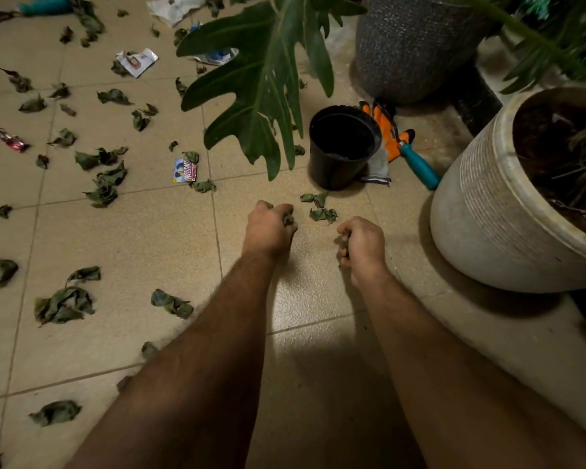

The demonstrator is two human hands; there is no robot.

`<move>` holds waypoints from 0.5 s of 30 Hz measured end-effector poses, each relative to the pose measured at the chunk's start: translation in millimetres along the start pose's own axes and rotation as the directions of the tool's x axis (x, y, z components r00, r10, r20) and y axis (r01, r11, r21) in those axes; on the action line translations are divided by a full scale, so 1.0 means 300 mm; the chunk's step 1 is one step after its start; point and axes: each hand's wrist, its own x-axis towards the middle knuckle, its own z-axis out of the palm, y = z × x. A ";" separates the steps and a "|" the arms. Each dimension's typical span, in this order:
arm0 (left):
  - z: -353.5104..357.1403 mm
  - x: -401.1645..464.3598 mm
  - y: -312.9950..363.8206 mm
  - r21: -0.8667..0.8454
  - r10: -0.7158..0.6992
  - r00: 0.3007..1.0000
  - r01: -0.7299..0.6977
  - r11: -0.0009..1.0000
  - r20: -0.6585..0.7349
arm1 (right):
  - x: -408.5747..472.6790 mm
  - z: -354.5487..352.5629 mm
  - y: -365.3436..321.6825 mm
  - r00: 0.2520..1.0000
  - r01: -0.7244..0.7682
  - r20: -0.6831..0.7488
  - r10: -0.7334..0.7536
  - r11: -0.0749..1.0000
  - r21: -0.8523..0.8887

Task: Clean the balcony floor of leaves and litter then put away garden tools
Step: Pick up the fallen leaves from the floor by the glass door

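Dried green leaves (65, 304) lie scattered over the tan tiled floor (149, 238), mostly at the left. My left hand (270, 228) grips a bunch of dried leaves low over the floor. My right hand (362, 245) grips another small bunch beside it. Two loose leaves (322, 207) lie just beyond both hands. An empty black plastic pot (342, 147) stands right behind them. Litter wrappers (185, 170) (136, 60) (9, 139) lie among the leaves. A teal-handled tool (418, 167) and orange gloves (388, 130) lie beside the black pot.
A large cream planter (487, 211) stands on a raised ledge at the right. A dark grey planter (416, 45) stands at the back, with a big green leaf (268, 79) hanging over the floor. Another teal-handled hand rake (41, 6) lies at the far left. Crumpled paper (175, 8) lies at the back.
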 end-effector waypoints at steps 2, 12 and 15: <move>0.010 -0.004 -0.007 0.081 0.005 0.999 -0.001 0.997 -0.051 | 0.022 0.002 -0.011 0.989 0.139 -0.033 -0.144 0.982 -0.131; -0.053 -0.057 -0.070 -0.084 -0.062 0.995 0.056 0.995 -0.076 | 0.088 0.078 -0.037 0.948 0.270 0.080 -0.308 0.647 -0.713; -0.072 -0.065 -0.063 -0.265 -0.113 0.991 0.090 0.960 -0.071 | 0.090 0.092 -0.018 0.925 0.315 0.148 -0.350 0.490 -0.813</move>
